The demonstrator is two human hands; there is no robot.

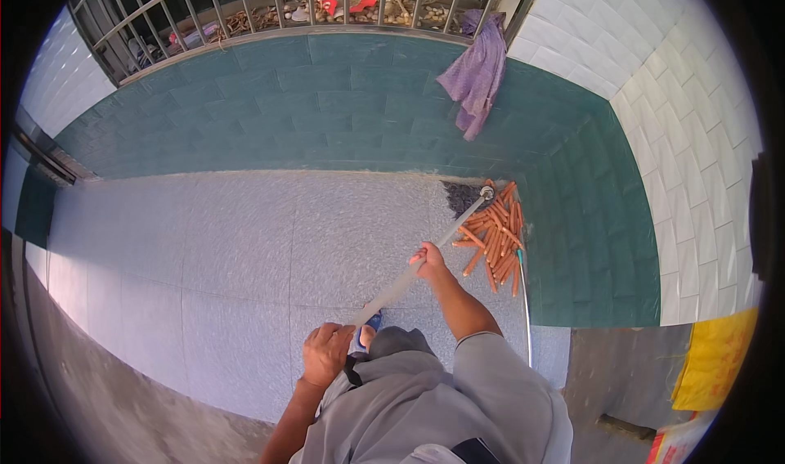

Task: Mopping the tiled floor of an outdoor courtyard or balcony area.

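Observation:
A mop's pale pole (pixel 395 289) slants across the floor in front of me, with both of my hands on it. My left hand (pixel 327 352) grips its near end close to my waist. Farther along the pole, my right hand (pixel 428 259) is closed around it. The dark mop head (pixel 461 199) rests on the speckled tile floor (pixel 239 237) in the far right corner. Beside it lies a pile of reddish-orange corn cobs (pixel 492 243), and the mop head's right side meets the pile.
A thin pole (pixel 525 307) with a teal end lies along the right wall (pixel 589 219). A purple cloth (pixel 477 74) hangs from the barred window (pixel 294 1). At right are a yellow sack (pixel 714 360) and a short log (pixel 627 428). My blue sandal (pixel 370 325) shows below the pole.

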